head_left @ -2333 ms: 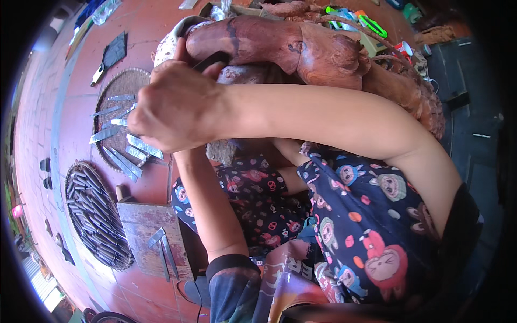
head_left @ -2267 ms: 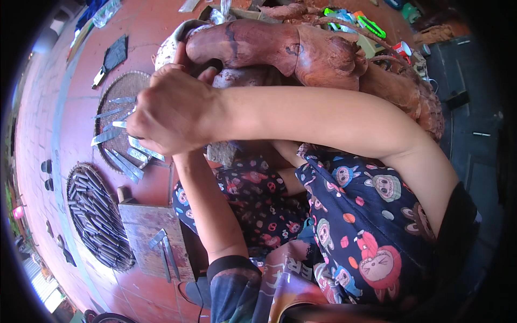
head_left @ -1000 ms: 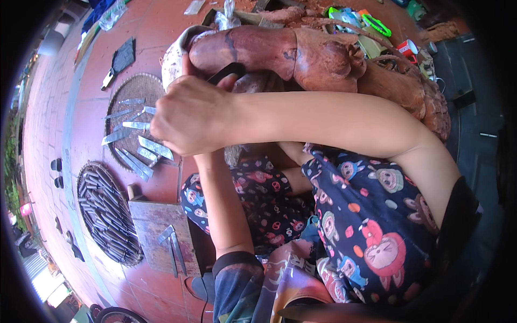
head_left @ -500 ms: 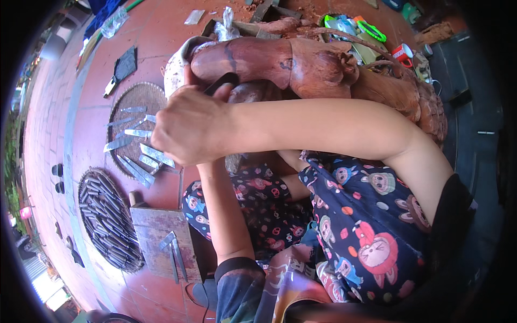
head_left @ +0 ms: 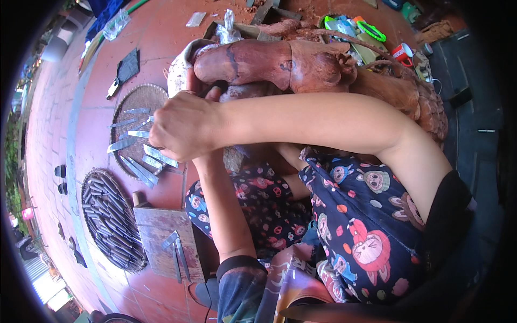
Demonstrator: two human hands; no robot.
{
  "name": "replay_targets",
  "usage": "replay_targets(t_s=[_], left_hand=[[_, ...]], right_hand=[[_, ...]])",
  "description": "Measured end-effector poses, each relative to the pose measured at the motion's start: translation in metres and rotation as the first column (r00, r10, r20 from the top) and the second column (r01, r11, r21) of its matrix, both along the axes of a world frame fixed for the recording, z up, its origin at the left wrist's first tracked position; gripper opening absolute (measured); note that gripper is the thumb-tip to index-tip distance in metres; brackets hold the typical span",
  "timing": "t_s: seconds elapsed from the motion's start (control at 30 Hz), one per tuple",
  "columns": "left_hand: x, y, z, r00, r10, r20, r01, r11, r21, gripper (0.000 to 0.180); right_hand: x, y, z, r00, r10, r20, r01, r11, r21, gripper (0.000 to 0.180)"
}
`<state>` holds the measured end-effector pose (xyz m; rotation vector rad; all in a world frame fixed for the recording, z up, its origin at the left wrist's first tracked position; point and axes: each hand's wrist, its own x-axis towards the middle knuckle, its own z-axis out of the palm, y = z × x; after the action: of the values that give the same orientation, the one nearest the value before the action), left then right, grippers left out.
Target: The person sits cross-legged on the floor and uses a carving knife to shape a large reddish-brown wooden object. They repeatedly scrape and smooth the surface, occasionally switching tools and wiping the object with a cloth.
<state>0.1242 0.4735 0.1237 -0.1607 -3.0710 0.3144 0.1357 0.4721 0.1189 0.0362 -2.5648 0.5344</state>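
the right hand [head_left: 183, 126] covers the left hand almost wholly, so whatever the two grip against the reddish-brown carved wooden root sculpture [head_left: 280, 64] cannot be made out. beyond the sculpture, the small colourful items [head_left: 371, 37] are too small to identify. the sculpture's lower part lies behind the forearm.

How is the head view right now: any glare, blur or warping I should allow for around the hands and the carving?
Head view: bright even daylight, no harsh glare; the right hand and the reddish wood carving are sharp; fisheye bends the tiled floor near the rim, corners are black, and the round tray of blades is stretched sideways.
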Motion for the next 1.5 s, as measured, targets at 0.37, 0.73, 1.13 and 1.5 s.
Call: replay_targets(t_s=[0.37, 0.73, 1.13, 1.5], left_hand=[[-0.002, 0.000, -0.005, 1.000, 0.000, -0.011, 0.001, 0.999, 0.041, 0.012], [0.006, 0.014, -0.012, 0.998, -0.058, -0.001, 0.057, 0.991, 0.122, 0.011], [-0.028, -0.023, -0.053, 0.895, -0.443, -0.051, 0.245, 0.393, 0.886, 0.011], [-0.017, -0.081, -0.005, 0.593, -0.712, -0.376, -0.011, -0.474, 0.880, 0.013]], right_hand=[[0.010, 0.002, -0.013, 0.994, -0.070, 0.083, 0.061, 0.992, 0.110, 0.018], [0.003, 0.007, -0.024, 0.984, -0.146, 0.098, 0.133, 0.982, 0.135, 0.018], [-0.009, 0.007, 0.001, 0.991, -0.130, -0.010, 0.129, 0.991, -0.042, 0.028], [-0.002, 0.059, 0.112, 0.774, 0.567, 0.282, -0.178, 0.622, -0.763, 0.033]])
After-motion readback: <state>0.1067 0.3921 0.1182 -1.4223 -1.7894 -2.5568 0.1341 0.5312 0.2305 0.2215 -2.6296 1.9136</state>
